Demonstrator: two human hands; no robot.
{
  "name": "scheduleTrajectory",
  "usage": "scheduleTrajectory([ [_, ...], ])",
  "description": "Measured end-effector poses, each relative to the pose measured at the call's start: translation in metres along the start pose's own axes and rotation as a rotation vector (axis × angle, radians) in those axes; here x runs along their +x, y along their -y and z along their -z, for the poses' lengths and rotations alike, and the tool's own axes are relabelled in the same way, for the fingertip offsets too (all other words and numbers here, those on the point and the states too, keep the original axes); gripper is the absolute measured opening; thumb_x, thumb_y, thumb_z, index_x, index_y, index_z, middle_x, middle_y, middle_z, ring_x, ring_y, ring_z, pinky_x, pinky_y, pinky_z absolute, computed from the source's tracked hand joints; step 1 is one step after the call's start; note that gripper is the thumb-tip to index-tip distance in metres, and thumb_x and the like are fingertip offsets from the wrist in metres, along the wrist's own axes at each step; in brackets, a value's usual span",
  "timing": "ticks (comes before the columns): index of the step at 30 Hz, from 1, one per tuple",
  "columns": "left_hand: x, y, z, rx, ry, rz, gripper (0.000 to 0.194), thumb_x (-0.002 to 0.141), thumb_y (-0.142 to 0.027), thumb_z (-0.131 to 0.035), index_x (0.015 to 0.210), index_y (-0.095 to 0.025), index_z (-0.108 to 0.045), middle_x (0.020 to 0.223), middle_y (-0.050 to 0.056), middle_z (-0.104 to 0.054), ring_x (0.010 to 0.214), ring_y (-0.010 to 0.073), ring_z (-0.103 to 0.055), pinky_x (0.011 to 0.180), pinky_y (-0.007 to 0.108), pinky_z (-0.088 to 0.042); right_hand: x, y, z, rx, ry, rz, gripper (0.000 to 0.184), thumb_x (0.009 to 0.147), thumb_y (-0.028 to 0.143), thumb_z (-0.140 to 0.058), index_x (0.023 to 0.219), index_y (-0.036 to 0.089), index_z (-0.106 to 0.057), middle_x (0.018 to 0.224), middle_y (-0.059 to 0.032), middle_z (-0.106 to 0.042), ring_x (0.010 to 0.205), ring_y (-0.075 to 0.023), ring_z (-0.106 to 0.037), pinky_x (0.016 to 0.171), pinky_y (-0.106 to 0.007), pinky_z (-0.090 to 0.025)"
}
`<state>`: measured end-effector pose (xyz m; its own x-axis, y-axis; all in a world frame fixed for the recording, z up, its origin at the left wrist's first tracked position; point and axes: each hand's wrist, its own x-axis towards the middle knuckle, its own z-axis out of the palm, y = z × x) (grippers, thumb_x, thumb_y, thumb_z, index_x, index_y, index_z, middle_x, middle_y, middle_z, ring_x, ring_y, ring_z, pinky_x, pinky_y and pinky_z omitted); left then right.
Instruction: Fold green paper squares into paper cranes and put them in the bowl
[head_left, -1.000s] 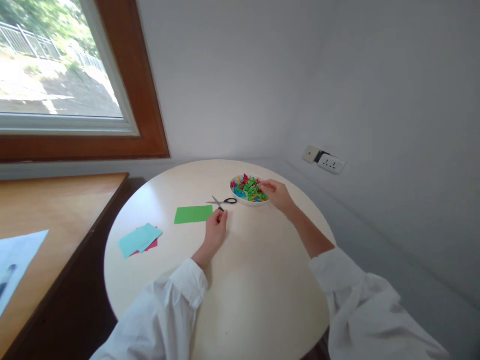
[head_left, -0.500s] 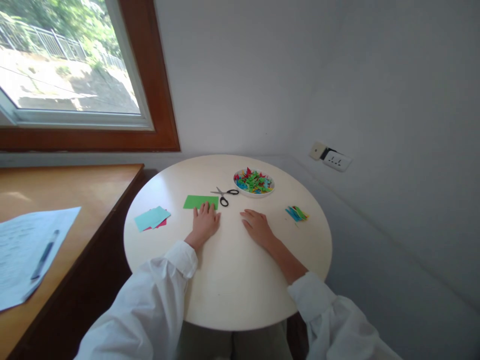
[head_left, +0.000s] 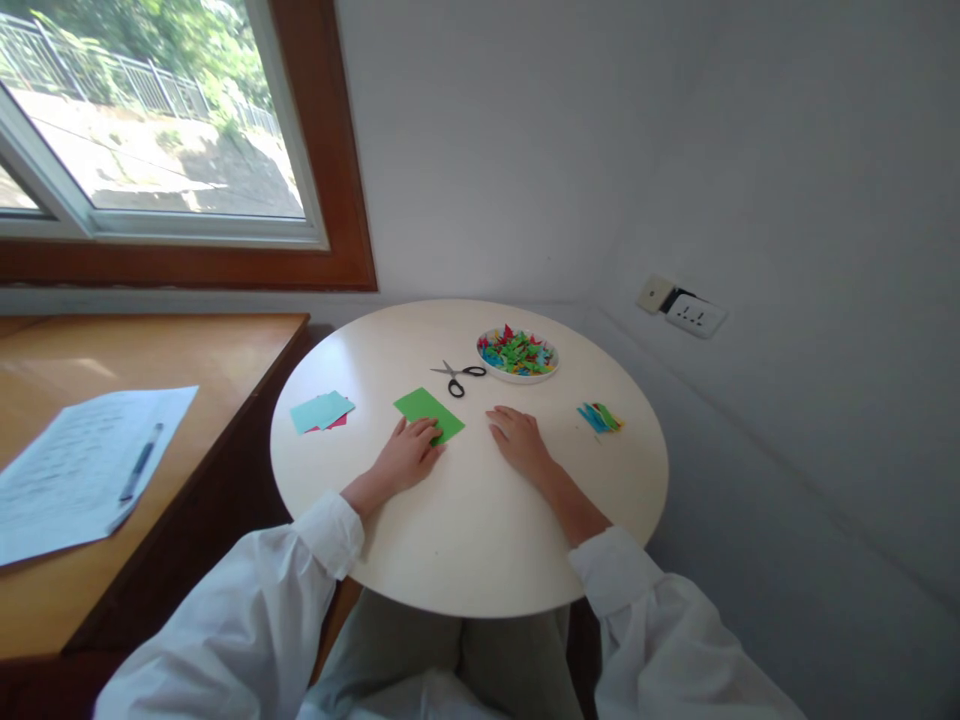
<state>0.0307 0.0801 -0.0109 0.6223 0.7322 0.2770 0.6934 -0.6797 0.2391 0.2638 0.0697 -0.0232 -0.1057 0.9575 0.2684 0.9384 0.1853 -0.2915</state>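
Observation:
A green sheet of paper (head_left: 421, 404) lies slanted on the round white table (head_left: 472, 540). My left hand (head_left: 409, 452) rests on its near edge, fingers stretched over the paper. To the right, my right hand (head_left: 519, 438) lies flat on the bare tabletop with its fingers extended, touching no paper. Behind the sheet, scissors (head_left: 455, 378) with black handles lie with their blades apart. A white dish (head_left: 525, 378) full of small red, green, blue and yellow paper pieces stands to the right of the scissors.
At the table's left lie light blue paper sheets (head_left: 321, 411) over red ones. Blue, green and yellow paper strips (head_left: 600, 417) sit at the right. A wooden desk (head_left: 217, 365) on the left bears written sheets (head_left: 82, 460) and a pen (head_left: 141, 462). A wall socket (head_left: 696, 315) is at right.
The green paper has turned from lying straight to slanting, its right end nearer me, with my left hand on it. My right hand has hardly moved. The whole view has shifted slightly.

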Motion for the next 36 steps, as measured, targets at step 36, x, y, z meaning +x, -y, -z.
scheduleTrajectory([
  [36, -0.034, -0.004, 0.010, 0.168, 0.143, -0.090, 0.059, 0.088, -0.053, -0.024, 0.139, -0.023, -0.029, 0.145, 0.012, -0.029, 0.134, 0.0274, -0.024, 0.108, 0.049, -0.009, -0.054, 0.009, 0.021, -0.220, 0.214, 0.152, 0.057, 0.087, 0.052, -0.033, 0.138, 0.028, -0.029, 0.146, -0.0107, -0.028, 0.134, -0.0285, -0.024, 0.106, -0.052, -0.018],
])
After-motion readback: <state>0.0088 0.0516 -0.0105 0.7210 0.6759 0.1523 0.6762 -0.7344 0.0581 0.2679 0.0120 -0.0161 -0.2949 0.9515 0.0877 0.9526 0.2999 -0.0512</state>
